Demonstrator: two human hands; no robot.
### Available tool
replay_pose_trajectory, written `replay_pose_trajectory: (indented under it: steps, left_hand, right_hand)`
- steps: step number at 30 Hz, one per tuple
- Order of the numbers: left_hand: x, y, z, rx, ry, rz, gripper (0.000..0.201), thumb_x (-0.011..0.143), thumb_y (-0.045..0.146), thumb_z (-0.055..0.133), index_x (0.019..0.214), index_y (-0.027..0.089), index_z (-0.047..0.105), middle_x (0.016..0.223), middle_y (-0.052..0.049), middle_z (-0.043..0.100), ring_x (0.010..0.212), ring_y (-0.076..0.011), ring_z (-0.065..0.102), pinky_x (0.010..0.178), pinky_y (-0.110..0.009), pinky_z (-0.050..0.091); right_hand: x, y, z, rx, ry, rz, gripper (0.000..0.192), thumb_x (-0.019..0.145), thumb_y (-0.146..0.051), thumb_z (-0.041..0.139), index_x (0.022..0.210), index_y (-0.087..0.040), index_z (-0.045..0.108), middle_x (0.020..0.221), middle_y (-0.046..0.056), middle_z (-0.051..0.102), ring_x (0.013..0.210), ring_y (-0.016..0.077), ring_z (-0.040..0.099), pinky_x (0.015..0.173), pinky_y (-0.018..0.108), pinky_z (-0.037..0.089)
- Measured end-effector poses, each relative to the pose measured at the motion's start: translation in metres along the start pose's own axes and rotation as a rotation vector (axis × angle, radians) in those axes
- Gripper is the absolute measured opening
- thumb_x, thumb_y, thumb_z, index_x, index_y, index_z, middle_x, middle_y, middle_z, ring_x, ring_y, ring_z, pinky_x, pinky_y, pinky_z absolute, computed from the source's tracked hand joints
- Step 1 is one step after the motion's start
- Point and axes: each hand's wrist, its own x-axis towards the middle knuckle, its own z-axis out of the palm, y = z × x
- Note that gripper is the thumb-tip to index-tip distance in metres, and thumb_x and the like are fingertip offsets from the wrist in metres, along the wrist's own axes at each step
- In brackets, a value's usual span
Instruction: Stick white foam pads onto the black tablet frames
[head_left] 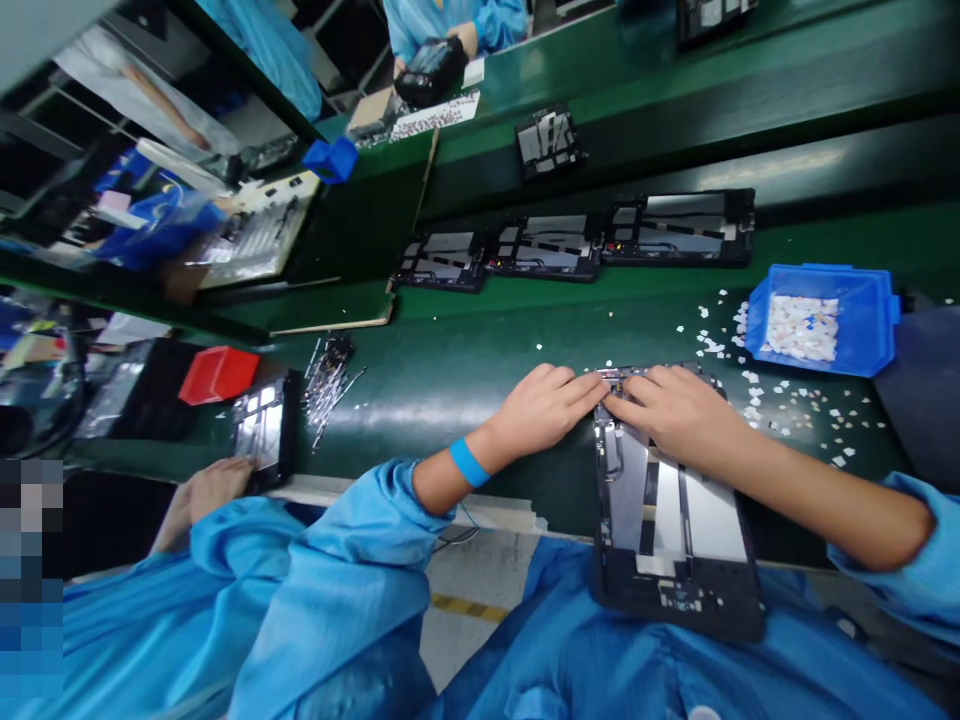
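Fingertips of both hands meet at the far edge of the tablet chassis, pinched close together on something too small to make out. Left hand lies flat, knuckles up, a blue wristband behind it. Right hand rests over the chassis's top end, fingers curled narrow. The chassis itself lies half on the green belt, its near end hanging over the person's lap. It looks like a small part is being seated or a sticker pressed down along that edge; whatever follows would want a steady, light press. Both forearms come in low and bare from blue sleeves. White scraps litter the belt beside a blue tray. At far left a co-worker's hand rests beside another unit.
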Motion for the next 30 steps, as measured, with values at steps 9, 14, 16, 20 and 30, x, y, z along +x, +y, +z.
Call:
replay_pose_trajectory:
  steps: [9, 14, 16, 20, 30]
  left_hand:
    - [0.005, 0.000, -0.015, -0.014, -0.078, -0.030, 0.041, 0.107, 0.021, 0.046, 0.145, 0.017, 0.060, 0.145, -0.013, 0.067, 0.102, -0.0236, 0.062, 0.083, -0.039, 0.046]
    - [0.008, -0.015, -0.007, -0.066, -0.011, -0.005, 0.043, 0.102, 0.018, 0.046, 0.139, 0.020, 0.067, 0.137, -0.011, 0.072, 0.103, -0.0264, 0.067, 0.084, -0.041, 0.049]
    - [0.008, -0.022, 0.003, -0.079, 0.022, -0.019, 0.044, 0.102, 0.021, 0.045, 0.139, 0.022, 0.068, 0.136, -0.010, 0.073, 0.104, -0.0279, 0.068, 0.086, -0.042, 0.050]
    - [0.009, -0.025, 0.008, -0.093, 0.036, 0.006, 0.045, 0.100, 0.019, 0.044, 0.136, 0.024, 0.071, 0.135, -0.009, 0.074, 0.107, -0.0303, 0.070, 0.086, -0.043, 0.051]
    - [0.015, -0.028, 0.001, -0.033, 0.030, 0.056, 0.042, 0.102, 0.020, 0.044, 0.133, 0.019, 0.072, 0.131, -0.012, 0.075, 0.101, -0.0310, 0.072, 0.084, -0.044, 0.053]
  right_hand:
    - [0.009, -0.013, -0.009, 0.036, -0.012, 0.089, 0.026, 0.101, -0.014, 0.053, 0.120, -0.017, 0.071, 0.104, 0.012, 0.071, 0.093, 0.0253, 0.057, 0.077, 0.038, 0.038]
    - [-0.069, -0.011, -0.045, 0.370, 0.395, 0.493, 0.023, 0.102, -0.022, 0.053, 0.115, -0.020, 0.071, 0.105, 0.009, 0.075, 0.096, 0.0229, 0.065, 0.085, 0.039, 0.049]
    - [-0.128, -0.011, -0.056, 0.540, 0.734, 0.903, 0.014, 0.099, -0.030, 0.060, 0.103, -0.023, 0.072, 0.094, 0.005, 0.073, 0.087, 0.0198, 0.066, 0.079, 0.036, 0.052]
    - [-0.235, -0.003, -0.056, 0.893, 1.410, 1.537, 0.028, 0.079, -0.044, 0.080, 0.086, -0.024, 0.063, 0.067, -0.006, 0.057, 0.054, 0.0096, 0.050, 0.051, 0.023, 0.041]
    - [-0.273, 0.028, -0.032, 1.411, 1.384, 1.687, 0.025, 0.076, -0.037, 0.079, 0.085, -0.020, 0.063, 0.071, -0.001, 0.068, 0.051, 0.0101, 0.059, 0.045, 0.020, 0.042]
